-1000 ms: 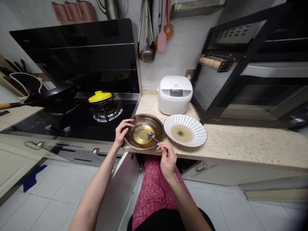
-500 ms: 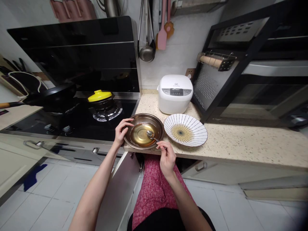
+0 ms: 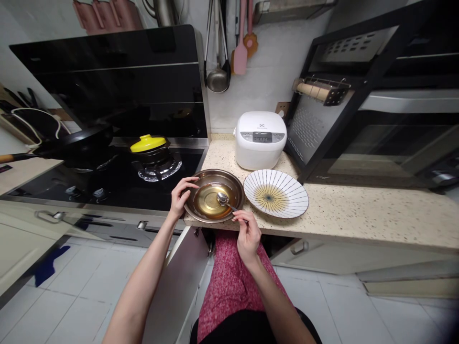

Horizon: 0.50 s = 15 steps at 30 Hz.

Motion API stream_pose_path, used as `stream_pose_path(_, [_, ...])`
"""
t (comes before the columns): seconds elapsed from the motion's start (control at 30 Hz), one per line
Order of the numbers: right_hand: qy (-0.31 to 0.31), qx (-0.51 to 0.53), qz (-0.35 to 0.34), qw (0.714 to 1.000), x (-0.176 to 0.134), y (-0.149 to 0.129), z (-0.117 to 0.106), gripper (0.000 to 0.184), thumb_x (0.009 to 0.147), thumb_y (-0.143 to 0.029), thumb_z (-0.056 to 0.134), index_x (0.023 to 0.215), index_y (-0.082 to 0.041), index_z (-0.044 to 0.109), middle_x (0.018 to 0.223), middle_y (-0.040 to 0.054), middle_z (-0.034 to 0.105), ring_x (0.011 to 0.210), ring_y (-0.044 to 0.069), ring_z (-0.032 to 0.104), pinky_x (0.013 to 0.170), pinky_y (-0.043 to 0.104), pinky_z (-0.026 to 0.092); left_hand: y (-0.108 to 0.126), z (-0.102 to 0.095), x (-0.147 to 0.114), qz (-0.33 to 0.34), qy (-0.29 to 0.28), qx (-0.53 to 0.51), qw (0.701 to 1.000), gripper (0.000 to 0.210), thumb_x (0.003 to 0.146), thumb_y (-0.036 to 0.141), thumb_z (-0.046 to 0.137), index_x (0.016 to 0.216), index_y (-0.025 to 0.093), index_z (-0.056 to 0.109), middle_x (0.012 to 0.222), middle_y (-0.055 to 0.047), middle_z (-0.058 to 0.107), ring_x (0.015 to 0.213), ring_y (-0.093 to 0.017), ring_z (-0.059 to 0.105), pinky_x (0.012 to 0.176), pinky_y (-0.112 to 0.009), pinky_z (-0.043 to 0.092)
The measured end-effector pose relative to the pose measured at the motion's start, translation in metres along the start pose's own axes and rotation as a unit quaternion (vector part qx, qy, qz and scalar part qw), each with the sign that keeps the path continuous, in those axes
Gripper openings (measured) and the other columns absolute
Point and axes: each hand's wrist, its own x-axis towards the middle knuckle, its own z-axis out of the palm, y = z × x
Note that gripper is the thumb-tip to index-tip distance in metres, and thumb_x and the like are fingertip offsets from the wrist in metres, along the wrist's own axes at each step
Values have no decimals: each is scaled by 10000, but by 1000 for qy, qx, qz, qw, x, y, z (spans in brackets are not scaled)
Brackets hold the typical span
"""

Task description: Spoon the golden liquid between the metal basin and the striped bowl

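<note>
A shallow stainless steel bowl [image 3: 234, 184] stands at the counter's front edge, with amber liquid in its bottom. My left hand [image 3: 181, 197] grips its left rim, fingers reaching over the edge. Between the thumb and fingers of my right hand [image 3: 248, 234] is the handle of a metal spoon [image 3: 223, 198]. The spoon slants down into the bowl from the right, its head at the liquid. Just right of the bowl, a white plate [image 3: 296, 196] with dark radiating lines holds a shallow yellowish pool.
Behind the plate is a white rice cooker [image 3: 261, 155]. On the stove [image 3: 118, 186] to the left are a pot with a yellow lid [image 3: 147, 143] and a black wok [image 3: 77, 143]. Below the counter a cabinet door [image 3: 175, 286] hangs open beside my legs. A black rack [image 3: 308, 119] stands right.
The spoon's head has shifted very slightly left in the bowl. Both hands keep their hold, and the bowl and plate stay in place.
</note>
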Motion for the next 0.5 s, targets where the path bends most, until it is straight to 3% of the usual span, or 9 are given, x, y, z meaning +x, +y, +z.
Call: stream_pose_path(0.5, [30, 17, 18, 999, -7, 4, 0, 214, 1058, -149, 481, 954, -229, 651, 937, 27, 731, 873, 156, 719, 810, 320, 605, 1, 0, 0, 3, 1, 4, 1000, 394, 996, 503, 538, 974, 196, 784, 1272, -138, 729, 1197, -347, 659, 1068, -542, 498])
